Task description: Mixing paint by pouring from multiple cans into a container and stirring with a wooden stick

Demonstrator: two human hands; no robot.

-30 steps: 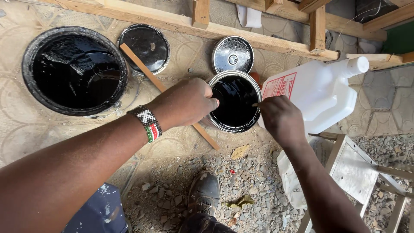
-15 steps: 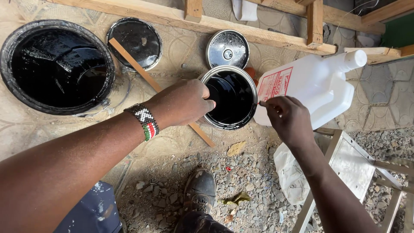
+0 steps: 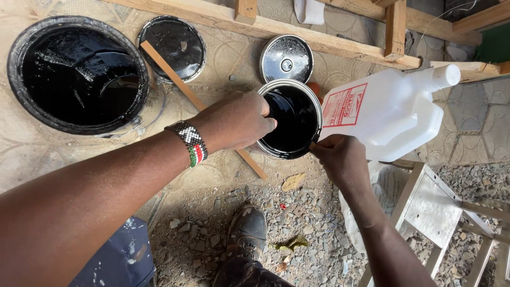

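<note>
A shiny metal tin holds glossy black liquid beside a smooth white plastic jug and a rough wooden stick.

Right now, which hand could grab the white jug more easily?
Probably the right hand. It rests at the paint can rim beside the white jug; the left hand is on the can's far side.

Jug right of tin; lid behind.

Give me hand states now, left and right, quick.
Left hand: curled on the rim of the small open paint can, gripping it.
Right hand: fingers pinched at the can's near rim; whether it holds anything cannot be told.
</note>
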